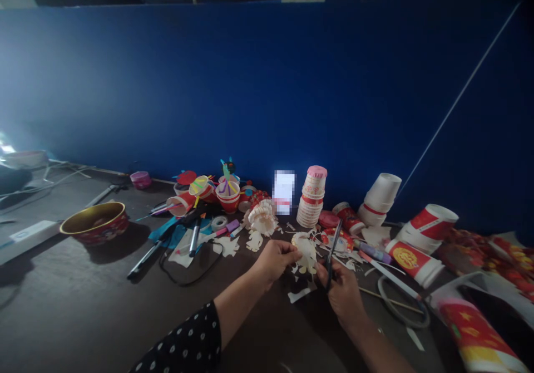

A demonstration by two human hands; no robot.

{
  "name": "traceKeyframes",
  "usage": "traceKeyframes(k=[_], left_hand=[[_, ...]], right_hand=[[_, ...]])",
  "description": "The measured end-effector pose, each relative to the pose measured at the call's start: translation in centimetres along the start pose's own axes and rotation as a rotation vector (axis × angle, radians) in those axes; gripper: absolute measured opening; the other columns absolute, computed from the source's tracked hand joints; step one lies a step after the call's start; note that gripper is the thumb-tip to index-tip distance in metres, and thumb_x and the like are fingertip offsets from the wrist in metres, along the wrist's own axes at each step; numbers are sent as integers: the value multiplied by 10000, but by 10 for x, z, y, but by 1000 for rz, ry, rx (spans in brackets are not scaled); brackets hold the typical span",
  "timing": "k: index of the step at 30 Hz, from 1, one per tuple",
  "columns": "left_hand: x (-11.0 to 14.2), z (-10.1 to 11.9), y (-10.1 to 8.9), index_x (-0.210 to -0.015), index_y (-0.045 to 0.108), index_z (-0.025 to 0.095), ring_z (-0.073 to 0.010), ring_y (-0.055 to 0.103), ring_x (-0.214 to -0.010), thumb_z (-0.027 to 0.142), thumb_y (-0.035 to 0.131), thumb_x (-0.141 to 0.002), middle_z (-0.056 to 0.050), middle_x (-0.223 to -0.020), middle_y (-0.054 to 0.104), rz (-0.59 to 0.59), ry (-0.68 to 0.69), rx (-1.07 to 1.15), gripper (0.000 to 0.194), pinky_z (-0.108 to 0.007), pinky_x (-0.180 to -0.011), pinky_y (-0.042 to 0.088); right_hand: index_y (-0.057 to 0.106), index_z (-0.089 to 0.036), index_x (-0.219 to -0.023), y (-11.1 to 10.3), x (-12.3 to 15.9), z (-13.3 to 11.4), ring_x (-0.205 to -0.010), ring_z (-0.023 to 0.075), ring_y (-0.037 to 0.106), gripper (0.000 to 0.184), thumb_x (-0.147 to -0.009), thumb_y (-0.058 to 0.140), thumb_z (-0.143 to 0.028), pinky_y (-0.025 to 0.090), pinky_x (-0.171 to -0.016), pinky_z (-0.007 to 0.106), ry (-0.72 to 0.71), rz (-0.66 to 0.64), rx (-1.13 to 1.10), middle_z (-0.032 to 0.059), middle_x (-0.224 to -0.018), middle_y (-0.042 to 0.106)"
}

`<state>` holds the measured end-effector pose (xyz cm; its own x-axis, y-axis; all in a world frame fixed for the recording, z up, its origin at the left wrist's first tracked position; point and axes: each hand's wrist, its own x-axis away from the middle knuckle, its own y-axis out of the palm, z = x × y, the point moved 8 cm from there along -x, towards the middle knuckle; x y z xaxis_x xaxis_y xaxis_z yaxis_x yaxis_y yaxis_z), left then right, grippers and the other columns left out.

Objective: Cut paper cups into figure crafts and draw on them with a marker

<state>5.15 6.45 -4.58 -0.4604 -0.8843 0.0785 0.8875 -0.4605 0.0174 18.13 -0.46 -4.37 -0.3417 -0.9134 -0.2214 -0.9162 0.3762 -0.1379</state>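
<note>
From my remote post I note both hands occupied above the near middle of the table. The left hand [278, 259] pinches the pale cut piece [306, 249] by its edge between thumb and fingers; in my judgement, this leaves most of its outline free. The right hand [341, 285] is closed round the handles of the scissors [335, 245], blades pointing up and away, presumably to keep them clear of the fingers; whether they touch the piece I cannot tell. A loose scrap [302, 293] lies just below. The stack of cups [310, 209] stands behind, nested probably to save room. The tabletop [83, 317] is dark and matt, with a gold-rimmed bowl [104, 232] at left. A blue partition [267, 89] closes off the dim room behind.
</note>
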Motion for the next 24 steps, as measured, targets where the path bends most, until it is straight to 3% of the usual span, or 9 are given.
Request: traceKeyframes(k=[13,24], left_hand=[[1,-1,0,-576,586,111,-62,381,-436,377,681,-533,30,-462,501,-10,-19,45,286,-209,-460,267],[-3,-5,-1,-530,564,115,-68,376,-444,402,665,-533,34,-446,480,10,5,-45,305,-213,-464,273]], right_hand=[[621,-128,-675,0,-1,2,-544,138,475,302,-620,660,-423,405,-509,235,-12,-5,-17,1,-554,547],[629,-138,-658,1,-1,1,-548,148,491,307,-622,649,-442,410,-520,242,-21,-10,11,7,-554,569]])
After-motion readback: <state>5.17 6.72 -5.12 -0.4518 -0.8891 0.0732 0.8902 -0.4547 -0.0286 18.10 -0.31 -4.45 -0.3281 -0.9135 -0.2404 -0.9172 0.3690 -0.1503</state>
